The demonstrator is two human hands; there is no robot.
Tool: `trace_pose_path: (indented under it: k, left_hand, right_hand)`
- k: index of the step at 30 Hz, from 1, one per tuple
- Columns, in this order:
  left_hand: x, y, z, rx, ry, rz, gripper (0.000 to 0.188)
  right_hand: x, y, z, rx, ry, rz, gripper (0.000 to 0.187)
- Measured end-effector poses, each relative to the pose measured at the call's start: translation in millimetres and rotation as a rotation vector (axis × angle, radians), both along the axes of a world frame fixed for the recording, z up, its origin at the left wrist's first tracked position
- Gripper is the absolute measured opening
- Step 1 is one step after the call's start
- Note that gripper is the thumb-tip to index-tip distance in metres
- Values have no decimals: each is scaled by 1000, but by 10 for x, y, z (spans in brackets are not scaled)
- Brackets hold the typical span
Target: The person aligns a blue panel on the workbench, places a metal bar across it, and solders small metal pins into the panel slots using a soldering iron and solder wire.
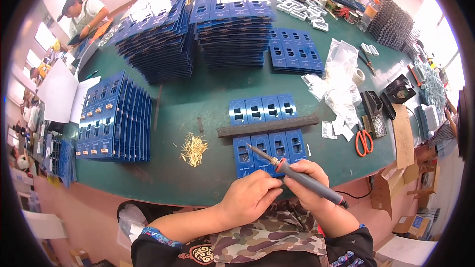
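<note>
My right hand [309, 195] grips a soldering iron [314, 186] by its grey handle. The iron's tip points up and left over a blue circuit board panel [287, 160]; whether it touches the board I cannot tell. Across the panel's middle lies a dark flat bar [267, 126]. My left hand [251, 195] is closed by the panel's near edge, thumb and fingers pinched together close to my right hand. What sits in that pinch, if anything, is too small to make out. To the left of the panel lies a loose pile of thin gold-coloured pins [194, 149].
Blue panels stand in a row [114, 118] at left, and tall stacks [230, 34] rise behind. On the right are clear plastic bags [341, 74], orange-handled scissors [363, 142], a metal tray [374, 116] and a black fan [400, 89]. Two co-workers sit across the table.
</note>
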State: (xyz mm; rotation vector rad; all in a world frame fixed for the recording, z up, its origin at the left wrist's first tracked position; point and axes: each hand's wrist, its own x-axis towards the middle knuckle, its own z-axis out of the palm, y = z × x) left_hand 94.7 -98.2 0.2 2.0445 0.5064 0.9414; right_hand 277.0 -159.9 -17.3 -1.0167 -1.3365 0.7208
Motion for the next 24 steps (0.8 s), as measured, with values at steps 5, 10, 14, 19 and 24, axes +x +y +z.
trace_pose_path:
  k: [5,10,14,19,24]
  left_hand:
    - [64,163,124,83,186,-18,17]
    - [-5,684,265,141,274,234,7]
    - [-352,925,179,189,345,382,6]
    - [-422,963,98,215,444,371,8]
    - [-416,947,103,192,513,339,9]
  right_hand:
    - [196,-16,49,-8,-19,-105,27]
    - [764,106,28,-42,214,-178,29]
    - [1043,388,131,-74,3,-285,32]
    - [1310,630,14,80,-689,-224,38]
    - [1310,648,-5,20,-882,-124,44]
